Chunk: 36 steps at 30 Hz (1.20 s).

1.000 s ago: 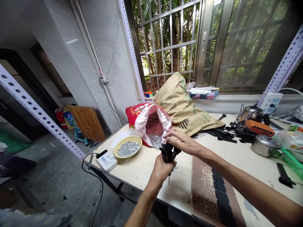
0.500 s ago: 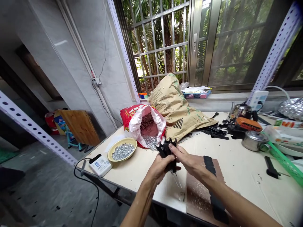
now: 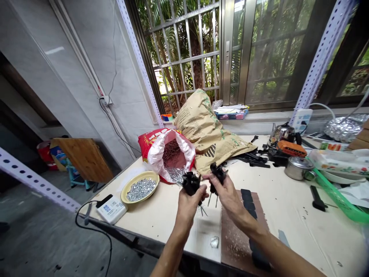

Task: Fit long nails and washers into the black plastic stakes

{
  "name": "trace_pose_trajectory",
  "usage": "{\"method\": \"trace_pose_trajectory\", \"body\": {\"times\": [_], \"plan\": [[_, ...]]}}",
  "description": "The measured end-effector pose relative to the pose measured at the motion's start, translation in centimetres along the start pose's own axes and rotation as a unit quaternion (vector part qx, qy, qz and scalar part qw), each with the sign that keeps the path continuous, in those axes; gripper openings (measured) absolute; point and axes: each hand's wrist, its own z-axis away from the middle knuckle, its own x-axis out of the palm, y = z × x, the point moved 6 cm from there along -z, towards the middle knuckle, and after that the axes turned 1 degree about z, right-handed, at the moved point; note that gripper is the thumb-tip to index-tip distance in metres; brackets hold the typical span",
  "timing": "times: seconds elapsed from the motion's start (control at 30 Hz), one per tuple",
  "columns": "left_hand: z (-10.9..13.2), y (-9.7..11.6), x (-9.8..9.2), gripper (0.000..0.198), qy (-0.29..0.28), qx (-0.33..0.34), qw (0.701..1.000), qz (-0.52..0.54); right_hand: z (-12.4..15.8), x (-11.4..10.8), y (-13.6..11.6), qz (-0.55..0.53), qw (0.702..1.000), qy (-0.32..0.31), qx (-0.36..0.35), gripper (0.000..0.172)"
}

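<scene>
My left hand (image 3: 186, 206) is closed round a cluster of black plastic parts (image 3: 190, 182), with thin metal pins poking out below the fingers. Held in my right hand (image 3: 227, 194) is a second cluster of black plastic parts (image 3: 218, 173), also with pins hanging under it. The two clusters are close together but apart, above the table front. Their exact kind is hard to make out. Below my right forearm, a row of flat black pieces (image 3: 248, 200) lies on a brown board (image 3: 230, 246). A small shiny crumpled piece (image 3: 215, 242) rests left of the board.
A yellow bowl (image 3: 124, 197) of small metal pieces stands left, beside a white box (image 3: 112, 210) with a cable. Behind are an open red-and-white bag (image 3: 155, 152) of nails and a brown paper sack (image 3: 198, 119). Loose black parts (image 3: 253, 158), a metal cup (image 3: 298, 169) and a green tray (image 3: 331, 202) lie right.
The black parts, earlier together between both hands, are now split into two clusters, one per hand. My right hand has moved away from my left. The view has shifted slightly right.
</scene>
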Motion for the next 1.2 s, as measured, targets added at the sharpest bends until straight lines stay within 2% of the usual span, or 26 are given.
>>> {"method": "trace_pose_trajectory", "body": {"times": [0.1, 0.2, 0.33, 0.5, 0.6, 0.7, 0.8, 0.9, 1.0, 1.1, 1.2], "plan": [[0.1, 0.3, 0.1, 0.032, 0.015, 0.013, 0.999, -0.034, 0.2, -0.4, 0.3, 0.012, 1.0, -0.007, 0.014, 0.036], [0.3, 0.3, 0.8, 0.031, -0.024, 0.02, 0.999, -0.01, 0.3, -0.2, 1.2, -0.005, 0.999, -0.033, 0.011, 0.039], [0.8, -0.3, 1.5, 0.037, -0.095, -0.025, 0.992, 0.08, 0.3, -0.3, 2.0, 0.004, 0.999, -0.038, 0.017, 0.038], [1.3, -1.1, 1.9, 0.028, -0.151, -0.091, 0.978, 0.116, 0.8, 0.1, 2.2, -0.056, 0.991, -0.095, 0.078, 0.036], [1.4, -1.7, 2.1, 0.036, -0.178, -0.115, 0.966, 0.146, 0.6, -0.5, 2.9, -0.111, 0.984, -0.063, 0.122, 0.039], [1.1, -2.1, 1.0, 0.045, -0.126, -0.104, 0.977, 0.135, -0.1, -2.0, 3.6, -0.148, 0.98, 0.004, 0.132, 0.041], [0.9, -2.1, -0.6, 0.036, -0.035, -0.051, 0.995, 0.081, -0.1, -3.2, 4.0, -0.147, 0.978, 0.048, 0.138, 0.041], [1.1, -2.0, -1.7, 0.038, 0.057, -0.008, 0.992, 0.113, 0.8, -3.1, 3.4, -0.128, 0.984, 0.025, 0.121, 0.041], [1.0, -2.3, -2.4, 0.041, 0.126, -0.008, 0.978, 0.166, 1.5, -2.4, 2.8, -0.118, 0.987, 0.006, 0.106, 0.039], [0.0, -2.7, -3.3, 0.042, 0.152, -0.015, 0.974, 0.169, 1.1, -1.8, 4.4, -0.156, 0.971, 0.048, 0.172, 0.035], [-1.2, -3.3, -3.6, 0.045, 0.127, -0.035, 0.979, 0.154, -0.2, -1.4, 7.6, -0.16, 0.954, 0.09, 0.236, 0.027]]}}
